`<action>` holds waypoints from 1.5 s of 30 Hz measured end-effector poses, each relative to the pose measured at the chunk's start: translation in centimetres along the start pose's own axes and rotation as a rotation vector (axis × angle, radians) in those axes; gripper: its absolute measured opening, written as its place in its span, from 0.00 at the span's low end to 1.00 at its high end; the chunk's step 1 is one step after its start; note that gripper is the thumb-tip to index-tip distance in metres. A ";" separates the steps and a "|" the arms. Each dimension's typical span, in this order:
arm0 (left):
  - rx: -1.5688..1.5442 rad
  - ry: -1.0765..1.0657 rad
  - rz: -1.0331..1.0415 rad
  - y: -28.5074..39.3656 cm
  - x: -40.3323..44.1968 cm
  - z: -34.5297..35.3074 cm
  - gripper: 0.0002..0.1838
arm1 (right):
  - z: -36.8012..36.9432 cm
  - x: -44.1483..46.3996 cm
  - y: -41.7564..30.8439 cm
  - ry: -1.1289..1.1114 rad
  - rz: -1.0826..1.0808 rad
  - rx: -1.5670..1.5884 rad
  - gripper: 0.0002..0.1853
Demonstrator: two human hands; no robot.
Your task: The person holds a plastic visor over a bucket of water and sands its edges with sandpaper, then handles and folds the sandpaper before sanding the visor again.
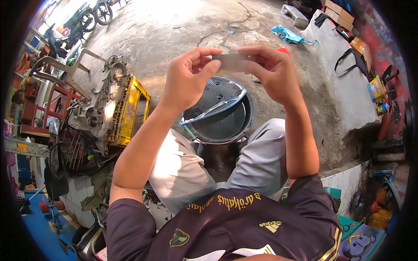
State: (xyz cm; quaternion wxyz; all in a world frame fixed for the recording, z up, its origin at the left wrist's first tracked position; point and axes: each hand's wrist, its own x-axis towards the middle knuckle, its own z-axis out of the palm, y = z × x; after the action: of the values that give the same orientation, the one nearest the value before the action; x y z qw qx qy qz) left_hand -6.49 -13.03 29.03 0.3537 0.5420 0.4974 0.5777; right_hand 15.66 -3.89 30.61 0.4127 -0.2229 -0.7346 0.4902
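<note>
A flat grey rectangular piece (pixel 234 64) with a darker upper edge is held up in front of me, spanning the gap between my hands. My left hand (pixel 186 78) pinches its left end between thumb and fingers. At the other end, the thumb and fingers of my right hand (pixel 275 75) are closed on it. Below my hands, between my knees, stands a round dark tub (pixel 251 119) with liquid in it. A dark plate with holes (pixel 213 93) covers its far part, and a clear plastic strip (pixel 217 108) runs across it.
To my left, a metal engine casing (pixel 102 106) leans beside a yellow crate (pixel 135 108). A plastic chair (pixel 72 65) and a motorcycle (pixel 80 26) stand behind. A blue plastic bag (pixel 289 35) lies on the concrete floor (pixel 183 26). A low white wall (pixel 339 82) runs along the right.
</note>
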 end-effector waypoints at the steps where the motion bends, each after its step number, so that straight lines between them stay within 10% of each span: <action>1: -0.013 0.002 0.021 -0.1 -0.2 0.1 0.15 | 0.1 -0.2 0.4 0.030 0.007 0.050 0.15; 20: 0.340 -0.054 0.140 -1.5 0.2 -0.5 0.18 | -0.8 -0.8 1.9 -0.077 0.099 0.103 0.11; 45: -0.360 -0.183 -0.284 -2.8 0.6 -1.6 0.19 | 0.6 -1.0 2.0 -0.066 0.066 0.006 0.11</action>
State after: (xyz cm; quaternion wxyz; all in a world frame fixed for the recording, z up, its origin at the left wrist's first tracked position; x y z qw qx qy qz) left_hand -8.52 -12.09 26.68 0.5656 0.4449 0.4237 0.5500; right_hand 15.57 -4.09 28.29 0.3725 -0.2295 -0.7385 0.5130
